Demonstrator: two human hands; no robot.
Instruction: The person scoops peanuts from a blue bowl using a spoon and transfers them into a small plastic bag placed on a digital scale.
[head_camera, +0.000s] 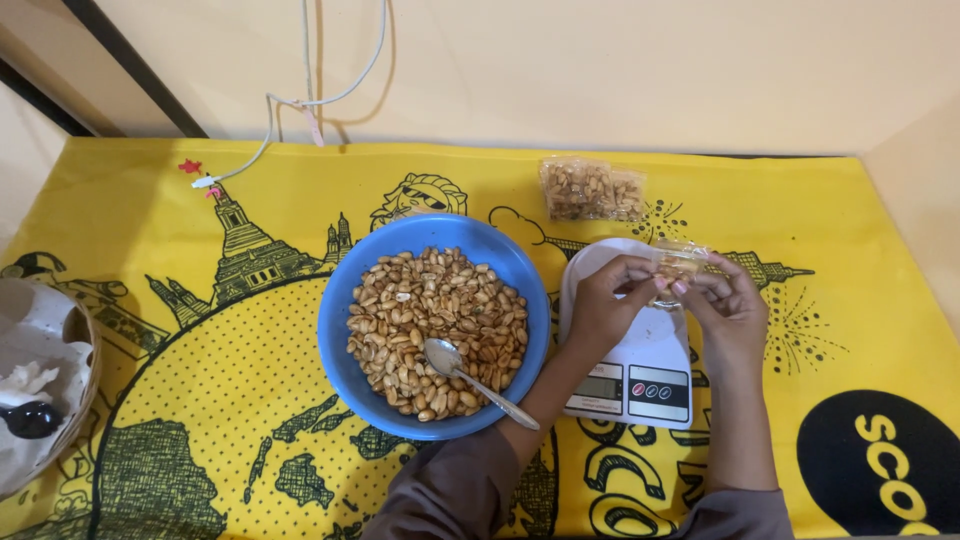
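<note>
The yellow cloth (180, 330) w/ black drawings covers the whole table, and all other things lie on it. The blue bowl (345, 340) stands at centre and it is nearly full of peanuts (430, 320). A metal spoon (470, 378) lies in the bowl, its scoop on the nuts and its handle over the front-right rim, pointing toward the person's left forearm.

Just right of the bowl is the white kitchen scale (640, 370), w/ round plate at the far side and display + buttons at the near side. Both hands are above the scale plate. The left hand (600, 305) and the right hand (735, 315) face each other, and the small clear bag (678, 262) is between them, pinched at its sides by thumb and fingertips of each hand. The fingers are pressed on the plastic, not spread. The bag is held up at the far edge of the scale; I cannot tell if it touches the plate. Inside are a few nuts, approx.

Behind the scale, near the wall, lie filled bags of peanuts (592, 190), side by side, well apart from the hands.

At the far left edge is a basket (85, 345), only partly in view, w/ white stuff and a dark round object in it; I cannot tell what they are. A white cable (270, 120) hangs down the wall onto the cloth.
</note>
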